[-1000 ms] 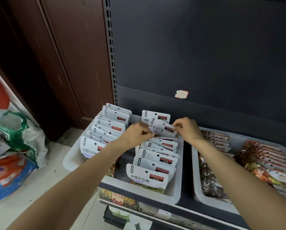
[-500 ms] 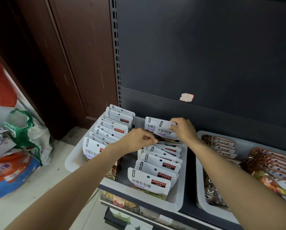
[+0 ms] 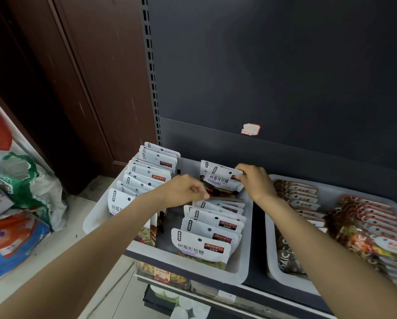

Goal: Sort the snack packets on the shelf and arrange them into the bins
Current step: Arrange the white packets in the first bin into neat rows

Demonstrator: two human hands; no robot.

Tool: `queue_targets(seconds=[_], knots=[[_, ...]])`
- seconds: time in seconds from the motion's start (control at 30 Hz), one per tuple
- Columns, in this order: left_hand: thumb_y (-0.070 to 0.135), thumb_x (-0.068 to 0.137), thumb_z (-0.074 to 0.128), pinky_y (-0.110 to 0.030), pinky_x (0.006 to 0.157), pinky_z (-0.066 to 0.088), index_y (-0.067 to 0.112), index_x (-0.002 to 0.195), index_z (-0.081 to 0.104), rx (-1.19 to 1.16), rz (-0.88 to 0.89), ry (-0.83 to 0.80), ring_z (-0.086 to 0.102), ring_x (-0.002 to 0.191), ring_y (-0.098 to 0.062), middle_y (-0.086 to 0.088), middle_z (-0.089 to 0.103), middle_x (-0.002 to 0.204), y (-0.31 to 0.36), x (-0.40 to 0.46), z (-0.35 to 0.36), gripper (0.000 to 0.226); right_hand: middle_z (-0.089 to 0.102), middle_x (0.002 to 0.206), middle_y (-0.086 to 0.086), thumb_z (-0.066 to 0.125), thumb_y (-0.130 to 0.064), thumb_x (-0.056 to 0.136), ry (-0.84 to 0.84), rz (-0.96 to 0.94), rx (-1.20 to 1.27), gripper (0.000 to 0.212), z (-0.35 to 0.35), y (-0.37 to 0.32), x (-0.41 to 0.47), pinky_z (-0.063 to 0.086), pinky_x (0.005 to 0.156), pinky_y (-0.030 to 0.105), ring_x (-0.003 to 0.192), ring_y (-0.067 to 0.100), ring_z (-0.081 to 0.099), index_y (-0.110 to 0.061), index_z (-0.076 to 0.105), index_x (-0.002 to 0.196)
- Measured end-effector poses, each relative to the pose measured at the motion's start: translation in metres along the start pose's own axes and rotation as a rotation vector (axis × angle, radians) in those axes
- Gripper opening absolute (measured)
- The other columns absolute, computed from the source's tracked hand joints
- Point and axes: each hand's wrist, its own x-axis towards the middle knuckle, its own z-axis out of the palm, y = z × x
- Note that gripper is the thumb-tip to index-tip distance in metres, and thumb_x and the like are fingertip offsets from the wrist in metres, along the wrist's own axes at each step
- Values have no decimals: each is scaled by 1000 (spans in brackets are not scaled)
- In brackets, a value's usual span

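A white bin (image 3: pixel 236 270) on the shelf holds two rows of white-topped snack packets. My right hand (image 3: pixel 256 180) pinches the top right corner of a white packet (image 3: pixel 220 178) standing at the back of the right row. My left hand (image 3: pixel 181 191) has its fingers curled over the lower left of that packet and the packets lying flat behind the front stack (image 3: pixel 206 240). The left row (image 3: pixel 146 171) stands upright along the bin's left side.
A second white bin (image 3: pixel 273 261) to the right holds orange and brown packets (image 3: pixel 365 222). The dark shelf back panel (image 3: pixel 262 77) rises behind. Bags (image 3: pixel 20 203) lie on the floor at left, beside a brown door. More goods sit on the shelf below.
The held packet has been shifted back and stood nearly upright at the rear of the right row. Both hands moved with it, and the view rose slightly.
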Motion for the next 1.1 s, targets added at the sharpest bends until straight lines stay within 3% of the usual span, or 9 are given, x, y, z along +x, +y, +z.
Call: queue_targets(seconds=[0.17, 0.23, 0.33, 0.47, 0.67, 0.83, 0.93, 1.0, 1.1], knots=[[36, 96, 51, -30, 97, 43, 16, 116, 64, 20, -104, 137, 58, 111, -19, -3, 65, 119, -2, 14, 6, 31, 65, 97, 3, 56, -29, 93, 79, -4, -118, 16, 1, 1, -5, 46, 66, 31, 90, 23, 62, -15, 62, 98], [34, 96, 51, -35, 100, 43, 16, 121, 59, -56, -131, 164, 57, 115, -21, -3, 63, 123, -3, 19, 9, 32, 58, 111, 4, 56, -27, 94, 26, 0, -30, 23, 1, 1, -8, 49, 78, 35, 105, 22, 57, -19, 59, 116], [34, 95, 53, -38, 103, 43, 16, 127, 53, -186, -178, 203, 55, 117, -22, -3, 59, 128, -3, 22, 11, 37, 45, 127, 3, 59, -20, 92, 51, -55, 71, 44, -8, -2, -13, 41, 93, 29, 120, 17, 43, -21, 48, 134], [32, 94, 55, -31, 99, 43, 19, 128, 51, -268, -165, 217, 55, 115, -17, 2, 59, 122, -6, 17, 14, 36, 62, 120, 1, 58, -19, 93, -117, -69, 262, 32, -11, -2, -22, 41, 88, 21, 105, 10, 56, -18, 59, 125], [35, 94, 54, -29, 96, 42, 18, 127, 58, -209, -184, 148, 58, 113, -17, 0, 64, 123, -6, 8, 23, 37, 68, 111, 2, 64, -15, 88, -135, 34, 307, 27, -16, 0, -14, 42, 89, 23, 102, 13, 62, -14, 67, 115], [35, 90, 61, -30, 97, 42, 16, 112, 67, -166, -189, 96, 57, 111, -18, -2, 66, 114, -2, -4, 20, 30, 70, 107, 3, 63, -14, 90, 48, 104, 145, 14, -7, 5, -7, 50, 90, 37, 102, 20, 63, -13, 72, 100], [32, 88, 64, -27, 100, 41, 18, 113, 67, -144, -179, 24, 57, 112, -14, 1, 66, 115, -3, -13, 18, 28, 70, 108, 4, 61, -15, 91, 135, 133, 148, 16, -8, 6, -9, 50, 87, 32, 101, 21, 63, -12, 71, 104], [31, 87, 65, -24, 98, 40, 18, 115, 66, -147, -191, 7, 56, 110, -12, 2, 65, 116, -2, -15, 19, 30, 67, 112, 4, 63, -17, 89, 48, 79, 220, 21, -9, 5, -15, 47, 88, 28, 104, 18, 61, -12, 68, 109], [31, 86, 67, -26, 98, 41, 16, 116, 63, -176, -195, 39, 57, 109, -13, 1, 65, 114, 2, -16, 18, 33, 53, 126, -3, 72, -29, 82, -182, 9, 343, 49, -13, 1, -29, 37, 93, 25, 117, 12, 49, -24, 55, 127]])
